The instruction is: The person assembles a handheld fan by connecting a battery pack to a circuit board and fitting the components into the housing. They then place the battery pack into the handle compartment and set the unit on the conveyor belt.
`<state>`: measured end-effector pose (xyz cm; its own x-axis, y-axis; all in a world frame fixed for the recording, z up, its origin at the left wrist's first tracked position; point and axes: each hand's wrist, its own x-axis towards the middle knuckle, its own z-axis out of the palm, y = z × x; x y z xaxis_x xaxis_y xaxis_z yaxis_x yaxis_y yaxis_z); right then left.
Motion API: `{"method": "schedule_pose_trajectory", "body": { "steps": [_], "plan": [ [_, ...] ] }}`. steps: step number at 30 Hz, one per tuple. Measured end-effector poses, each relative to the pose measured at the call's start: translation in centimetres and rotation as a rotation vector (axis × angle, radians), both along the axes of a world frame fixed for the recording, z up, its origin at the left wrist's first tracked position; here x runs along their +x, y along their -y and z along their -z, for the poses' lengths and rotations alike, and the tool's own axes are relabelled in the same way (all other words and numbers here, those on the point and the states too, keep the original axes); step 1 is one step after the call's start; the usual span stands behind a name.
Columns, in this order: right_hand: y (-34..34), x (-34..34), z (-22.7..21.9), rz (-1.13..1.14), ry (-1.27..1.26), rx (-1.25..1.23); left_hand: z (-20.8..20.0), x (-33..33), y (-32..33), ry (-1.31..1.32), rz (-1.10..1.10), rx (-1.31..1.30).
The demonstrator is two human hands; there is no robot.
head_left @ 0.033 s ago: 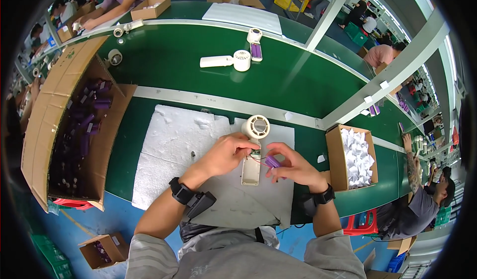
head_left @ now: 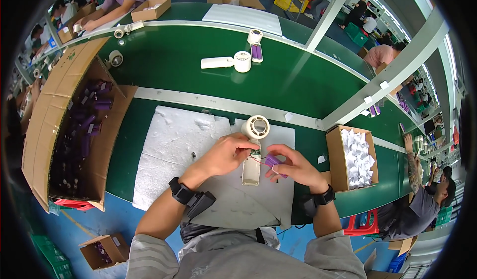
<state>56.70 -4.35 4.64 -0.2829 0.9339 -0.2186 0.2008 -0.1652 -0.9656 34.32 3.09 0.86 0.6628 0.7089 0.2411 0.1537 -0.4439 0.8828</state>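
Observation:
A white handheld fan (head_left: 259, 126) lies on the foam sheet in front of me, its handle casing (head_left: 251, 172) open toward me. A small green circuit board (head_left: 256, 152) shows at the neck below the round head. My left hand (head_left: 229, 155) is closed, thumb and fingertips pinched on the fan's neck beside the board; what lies under the fingertips is partly hidden. Just right of the casing, my right hand (head_left: 298, 169) grips a purple battery pack (head_left: 273, 164) between thumb and fingers. Thin red and dark wires run between the board and the pack.
White foam sheets (head_left: 171, 150) cover the green bench. At left, a large carton (head_left: 59, 105) holds purple battery packs; at right, a smaller carton (head_left: 338, 160) holds white paper pieces. Two more fans (head_left: 242, 61) lie beyond the metal rail (head_left: 218, 102). A co-worker (head_left: 417, 204) sits at right.
The purple battery pack has turned slightly in my right hand, showing more of its side. My left hand and the fan stay in place.

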Motion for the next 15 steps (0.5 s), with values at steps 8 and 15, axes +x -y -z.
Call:
{"method": "schedule_pose_trajectory", "body": {
  "steps": [8, 15],
  "plan": [
    [0.5, 0.1, -0.2, 0.138, 0.619, 0.332, 0.3, -0.2, -0.2, -0.028, -0.001, -0.077],
    [0.8, 0.2, 0.2, -0.023, 0.667, 0.822, -0.2, -0.1, -0.1, -0.056, -0.016, -0.158]
  ]
}}
